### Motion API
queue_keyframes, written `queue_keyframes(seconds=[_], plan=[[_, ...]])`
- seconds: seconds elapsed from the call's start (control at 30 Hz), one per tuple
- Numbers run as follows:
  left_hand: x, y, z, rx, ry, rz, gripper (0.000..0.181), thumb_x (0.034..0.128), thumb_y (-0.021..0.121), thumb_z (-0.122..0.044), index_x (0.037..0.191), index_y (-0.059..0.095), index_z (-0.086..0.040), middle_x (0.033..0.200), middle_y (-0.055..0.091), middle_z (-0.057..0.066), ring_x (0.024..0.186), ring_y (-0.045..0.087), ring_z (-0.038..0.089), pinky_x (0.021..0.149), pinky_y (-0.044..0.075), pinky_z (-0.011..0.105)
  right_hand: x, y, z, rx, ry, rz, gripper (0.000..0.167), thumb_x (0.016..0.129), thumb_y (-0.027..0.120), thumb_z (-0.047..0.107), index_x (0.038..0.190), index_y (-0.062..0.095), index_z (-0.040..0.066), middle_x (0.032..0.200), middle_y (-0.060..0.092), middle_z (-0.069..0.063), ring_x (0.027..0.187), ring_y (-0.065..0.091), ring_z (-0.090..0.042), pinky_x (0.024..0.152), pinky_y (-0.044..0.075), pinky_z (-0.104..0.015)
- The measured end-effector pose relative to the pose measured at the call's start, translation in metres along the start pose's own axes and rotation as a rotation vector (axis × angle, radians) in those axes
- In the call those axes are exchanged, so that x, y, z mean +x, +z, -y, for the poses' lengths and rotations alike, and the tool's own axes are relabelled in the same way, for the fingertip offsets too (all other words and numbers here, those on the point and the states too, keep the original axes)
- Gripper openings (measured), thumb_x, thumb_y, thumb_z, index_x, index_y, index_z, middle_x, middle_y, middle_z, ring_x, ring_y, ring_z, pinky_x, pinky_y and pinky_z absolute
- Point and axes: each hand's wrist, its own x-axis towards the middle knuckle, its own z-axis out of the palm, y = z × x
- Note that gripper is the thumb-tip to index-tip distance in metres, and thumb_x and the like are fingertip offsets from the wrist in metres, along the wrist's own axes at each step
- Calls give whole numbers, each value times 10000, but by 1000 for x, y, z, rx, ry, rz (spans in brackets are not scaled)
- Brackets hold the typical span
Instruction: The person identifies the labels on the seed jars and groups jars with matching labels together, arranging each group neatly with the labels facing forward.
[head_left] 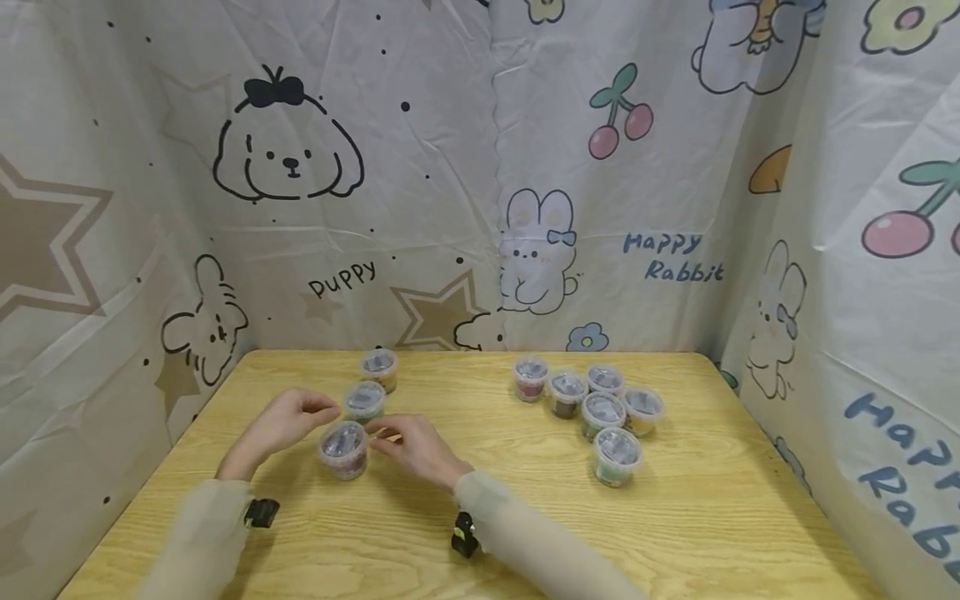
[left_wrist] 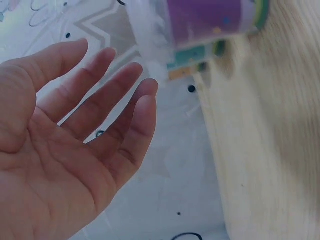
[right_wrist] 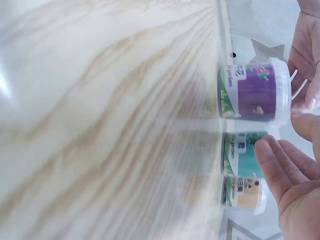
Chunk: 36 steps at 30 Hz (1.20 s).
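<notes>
A small lidded plastic tub with a purple label [head_left: 344, 452] stands upright on the table between my hands. Behind it in a row are a tub with a teal label [right_wrist: 247, 154] and one with an orange label [right_wrist: 246, 194]. My left hand [head_left: 288, 421] hovers left of the purple tub, fingers loosely spread and palm bare in the left wrist view. On the other side is my right hand [head_left: 416, 450], its fingers extended close to the purple tub's lid. Whether its thumb touches that lid I cannot tell. Neither hand grips anything.
On the right of the wooden table [head_left: 480, 517] several similar lidded tubs stand close together, among them a green one [head_left: 617, 457] in front and a reddish one [head_left: 530, 379] at the back left. A printed curtain [head_left: 435, 167] hangs around the table's back and sides.
</notes>
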Motion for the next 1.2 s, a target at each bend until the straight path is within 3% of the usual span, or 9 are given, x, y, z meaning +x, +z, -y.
queue_keyframes(seconds=[0.23, 0.4, 0.73, 0.97, 1.2], plan=[[3, 9, -24, 17, 20, -70, 277, 990, 592, -277, 1067, 729, -49, 1061, 727, 107, 1003, 661, 261, 851, 528, 463, -17, -24, -12, -7, 33, -34, 236, 981, 612, 174, 1187, 689, 88, 1193, 696, -18, 1033, 667, -102, 811, 531, -163], [9, 18, -42, -20, 43, -59, 312, 990, 592, -316, 1122, 721, -65, 1093, 723, 106, 990, 671, 232, 831, 545, 427, -25, -40, -20, -27, 64, -86, 206, 964, 634, 143, 1146, 707, 80, 1145, 710, -24, 1003, 671, -108, 799, 538, -170], [23, 44, -74, -13, 157, -49, 221, 977, 617, -258, 1038, 738, -83, 993, 730, 35, 918, 674, 186, 811, 555, 414, -40, -60, -26, -67, 80, -119, 181, 959, 641, 142, 1119, 719, 111, 1112, 723, -28, 973, 679, -130, 790, 546, -188], [34, 62, -91, 0, 132, -25, 164, 967, 632, -260, 975, 747, -144, 956, 734, -7, 876, 670, 141, 784, 553, 379, -51, -80, -34, -126, 110, -129, 183, 959, 641, 152, 1120, 720, 114, 1093, 730, -31, 952, 686, -142, 795, 560, -236], [55, 87, -111, -5, 156, 1, 143, 956, 642, -231, 947, 742, -129, 895, 722, -20, 807, 645, 105, 743, 539, 339, -61, -100, -41, -145, 180, -104, 201, 964, 634, 166, 1136, 713, 98, 1108, 723, -53, 976, 680, -173, 830, 564, -334]])
